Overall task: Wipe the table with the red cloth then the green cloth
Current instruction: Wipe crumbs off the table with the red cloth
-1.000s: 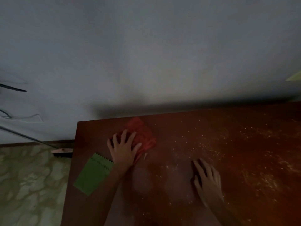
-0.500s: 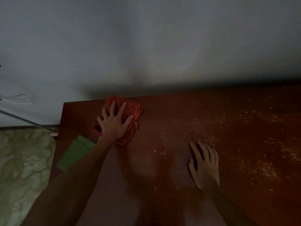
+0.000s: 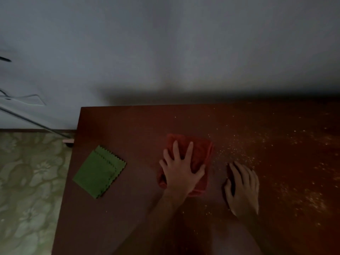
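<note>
A folded red cloth lies on the dark brown table, left of the middle. My left hand presses flat on it with fingers spread. My right hand rests palm down on the bare tabletop just right of the cloth, holding nothing. A folded green cloth with zigzag edges lies near the table's left edge, well left of my left hand. Pale crumbs are scattered over the table to the right of the red cloth.
A grey wall stands right behind the table's far edge. Left of the table is a patterned green floor, with a thin metal rod slanting down to a small pink foot by the table corner.
My left hand has slid the red cloth from the far left corner toward the middle and nearer to me, close to my right hand. The right hand stays flat on the table.
</note>
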Demonstrator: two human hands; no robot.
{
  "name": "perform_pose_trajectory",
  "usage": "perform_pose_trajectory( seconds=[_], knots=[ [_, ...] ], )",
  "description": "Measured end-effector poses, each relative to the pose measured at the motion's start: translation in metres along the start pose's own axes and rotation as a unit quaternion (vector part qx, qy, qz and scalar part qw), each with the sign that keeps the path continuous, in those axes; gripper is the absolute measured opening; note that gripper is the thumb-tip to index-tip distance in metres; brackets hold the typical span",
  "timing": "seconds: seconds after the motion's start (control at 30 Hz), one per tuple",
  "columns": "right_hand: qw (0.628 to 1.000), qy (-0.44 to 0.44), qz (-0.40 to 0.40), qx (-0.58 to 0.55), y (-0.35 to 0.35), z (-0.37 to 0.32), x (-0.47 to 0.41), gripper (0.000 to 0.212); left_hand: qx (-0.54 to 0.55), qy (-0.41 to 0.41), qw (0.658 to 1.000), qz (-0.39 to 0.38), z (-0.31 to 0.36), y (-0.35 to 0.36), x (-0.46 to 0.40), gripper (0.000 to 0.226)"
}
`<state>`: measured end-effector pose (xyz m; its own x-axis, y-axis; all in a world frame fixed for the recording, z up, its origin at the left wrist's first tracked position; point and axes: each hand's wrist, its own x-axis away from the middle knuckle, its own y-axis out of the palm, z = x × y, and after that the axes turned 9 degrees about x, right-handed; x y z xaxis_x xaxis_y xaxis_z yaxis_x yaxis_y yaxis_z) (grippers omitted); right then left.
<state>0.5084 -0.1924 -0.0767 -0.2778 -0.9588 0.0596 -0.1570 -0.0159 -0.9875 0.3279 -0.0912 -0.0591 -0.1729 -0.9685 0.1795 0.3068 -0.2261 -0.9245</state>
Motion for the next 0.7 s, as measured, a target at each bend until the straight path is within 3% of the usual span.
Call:
perform_pose_trajectory(
  seconds=[0.1,0.27,0.43,0.57,0.7],
  knots=[
    [1.000,0.001,0.001,-0.001,0.000,0.001,0.000,0.054,-0.001,0.001,1.000,0.029,-0.020,-0.003,-0.015,0.064],
    [1.000,0.005,0.004,-0.030,-0.001,0.001,-0.001,0.053,0.002,-0.087,0.994,0.070,-0.045,-0.011,-0.037,0.058],
    [0.998,0.013,0.004,-0.063,-0.001,0.004,0.000,0.051,0.054,-0.204,0.966,0.147,-0.077,-0.031,-0.098,0.056],
    [0.998,0.010,-0.013,-0.054,0.001,0.007,-0.001,0.050,0.043,-0.208,0.967,0.144,-0.093,-0.048,-0.143,0.056],
    [0.999,0.002,-0.025,-0.024,0.003,0.007,-0.003,0.048,0.016,-0.158,0.981,0.108,-0.072,-0.043,-0.152,0.068]
  ],
)
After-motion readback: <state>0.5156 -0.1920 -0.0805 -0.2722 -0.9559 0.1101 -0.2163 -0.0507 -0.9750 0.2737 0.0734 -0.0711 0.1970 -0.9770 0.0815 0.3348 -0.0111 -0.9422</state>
